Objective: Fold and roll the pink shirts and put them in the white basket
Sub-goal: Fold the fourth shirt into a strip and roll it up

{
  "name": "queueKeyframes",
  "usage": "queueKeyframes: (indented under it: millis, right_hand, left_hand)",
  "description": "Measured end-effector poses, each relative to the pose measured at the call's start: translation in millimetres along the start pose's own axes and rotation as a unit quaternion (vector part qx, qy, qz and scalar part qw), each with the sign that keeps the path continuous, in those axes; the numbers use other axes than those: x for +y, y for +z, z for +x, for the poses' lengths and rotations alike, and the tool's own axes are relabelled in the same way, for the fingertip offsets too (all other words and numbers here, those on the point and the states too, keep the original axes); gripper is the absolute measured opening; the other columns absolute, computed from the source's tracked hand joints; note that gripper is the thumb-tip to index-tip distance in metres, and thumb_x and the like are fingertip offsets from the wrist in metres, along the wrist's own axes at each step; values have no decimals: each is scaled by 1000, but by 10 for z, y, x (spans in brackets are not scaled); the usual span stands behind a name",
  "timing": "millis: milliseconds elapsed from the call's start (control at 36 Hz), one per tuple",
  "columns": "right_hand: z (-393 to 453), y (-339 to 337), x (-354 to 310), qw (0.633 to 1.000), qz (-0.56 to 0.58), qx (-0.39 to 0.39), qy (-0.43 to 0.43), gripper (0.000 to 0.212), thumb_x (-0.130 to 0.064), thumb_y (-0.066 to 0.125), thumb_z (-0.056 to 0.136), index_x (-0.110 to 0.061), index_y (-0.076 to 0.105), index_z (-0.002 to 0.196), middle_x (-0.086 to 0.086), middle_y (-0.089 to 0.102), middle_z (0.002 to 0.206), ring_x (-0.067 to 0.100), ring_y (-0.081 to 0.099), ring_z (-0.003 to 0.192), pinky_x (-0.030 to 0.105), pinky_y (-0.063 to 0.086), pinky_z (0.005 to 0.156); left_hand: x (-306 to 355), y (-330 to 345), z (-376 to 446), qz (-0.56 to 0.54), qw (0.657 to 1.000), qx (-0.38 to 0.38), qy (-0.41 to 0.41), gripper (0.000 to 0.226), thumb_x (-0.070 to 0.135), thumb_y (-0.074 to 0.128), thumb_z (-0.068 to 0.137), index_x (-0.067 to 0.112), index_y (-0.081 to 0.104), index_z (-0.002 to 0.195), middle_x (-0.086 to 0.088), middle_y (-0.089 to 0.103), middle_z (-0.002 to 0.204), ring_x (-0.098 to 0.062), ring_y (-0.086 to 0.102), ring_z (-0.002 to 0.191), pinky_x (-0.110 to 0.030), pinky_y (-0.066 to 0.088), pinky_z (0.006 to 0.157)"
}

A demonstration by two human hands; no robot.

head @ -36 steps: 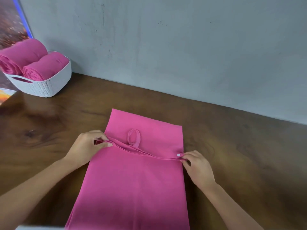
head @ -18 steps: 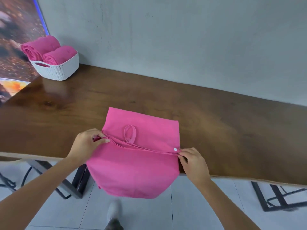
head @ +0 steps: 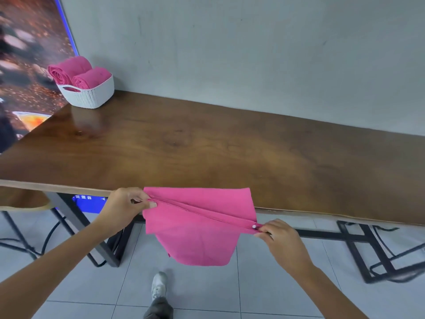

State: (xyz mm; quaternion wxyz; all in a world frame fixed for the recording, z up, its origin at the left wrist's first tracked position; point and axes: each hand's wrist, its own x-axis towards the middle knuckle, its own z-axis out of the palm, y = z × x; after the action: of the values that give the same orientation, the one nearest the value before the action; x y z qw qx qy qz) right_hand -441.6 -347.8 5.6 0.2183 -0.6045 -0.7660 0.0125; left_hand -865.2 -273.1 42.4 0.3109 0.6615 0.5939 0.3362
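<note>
A folded pink shirt [head: 197, 229] hangs over the near edge of the brown wooden table [head: 207, 153], its top part on the wood and its lower part dangling above the floor. My left hand [head: 125, 209] pinches the left end of the shirt's folded edge. My right hand [head: 279, 238] pinches the right end, beside a small white button. The white basket [head: 92, 95] stands at the table's far left corner with two rolled pink shirts [head: 76, 73] in it.
A grey wall runs behind the table and a dark poster covers the left wall. Black metal table legs and frames stand on the grey tiled floor below. My shoe [head: 159, 286] shows on the tiles under the shirt.
Both hands have drawn the shirt toward me, from the middle of the table to its near edge, so the lower part now hangs off. The view has pulled back from the table.
</note>
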Motion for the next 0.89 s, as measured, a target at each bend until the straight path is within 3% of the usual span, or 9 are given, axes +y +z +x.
queueKeyframes:
  millis: [139, 250, 361, 444, 611, 694, 806, 889]
  right_hand:
    - [-13, -251, -105, 998, 6, 48, -26, 10, -20, 71, 83, -19, 75, 73, -13, 70, 75, 5, 56, 74, 17, 39, 71]
    - [62, -430, -113, 997, -16, 61, -42, 28, -30, 56, 89, -17, 73, 71, -10, 69, 73, 14, 60, 69, 18, 37, 69]
    - [91, -486, -90, 999, -11, 42, 3, 17, -15, 74, 89, -14, 74, 72, -8, 69, 76, 15, 58, 76, 10, 31, 73]
    - [121, -548, -100, 999, -4, 32, 13, 12, -8, 76, 87, -12, 76, 75, -5, 70, 81, 12, 56, 80, 3, 31, 83]
    - [162, -632, -143, 999, -20, 13, 45, 18, -15, 69, 94, -10, 70, 76, -4, 66, 81, 15, 56, 84, 32, 47, 75]
    - [201, -659, -151, 998, -22, 14, 53, 17, -17, 67, 94, -12, 68, 78, -4, 65, 80, 16, 56, 83, 31, 45, 74]
    - [258, -664, -137, 997, -19, 2, 77, 18, -20, 67, 94, -14, 66, 77, -5, 63, 81, 15, 54, 83, 29, 40, 71]
    - [310, -666, -117, 995, 4, -16, 97, 17, -23, 64, 97, -16, 65, 81, -9, 61, 84, 11, 53, 84, 27, 36, 71]
  left_hand:
    - [105, -45, -93, 19, 1000, 2, 20, 20, 21, 88, 76, 20, 73, 62, 14, 71, 72, 0, 63, 74, -13, 43, 68]
    - [129, 14, -197, 14, 1000, 3, 10, 19, 23, 87, 78, 23, 73, 63, 15, 72, 72, -1, 63, 75, -15, 44, 71]
    - [205, 42, -239, 10, 999, 36, 40, 19, 20, 85, 80, 20, 72, 66, 14, 72, 73, -2, 65, 78, -11, 42, 71]
    - [254, 45, -246, 17, 998, 36, 41, 20, 25, 85, 80, 22, 71, 67, 14, 72, 76, -2, 67, 82, -15, 44, 75]
    - [349, 27, -252, 43, 994, 61, 80, 22, 30, 85, 79, 24, 67, 68, 18, 69, 77, -4, 64, 79, -18, 44, 71]
    - [370, 21, -234, 56, 992, 67, 91, 21, 27, 85, 79, 21, 68, 69, 9, 68, 74, -12, 61, 79, -25, 45, 72]
    - [400, 20, -233, 63, 989, 74, 111, 21, 24, 86, 79, 16, 68, 71, 6, 68, 75, -13, 61, 83, -19, 42, 72]
    - [369, 21, -242, 72, 988, 71, 115, 22, 26, 86, 80, 18, 67, 72, 6, 66, 76, -14, 61, 78, -28, 45, 74]
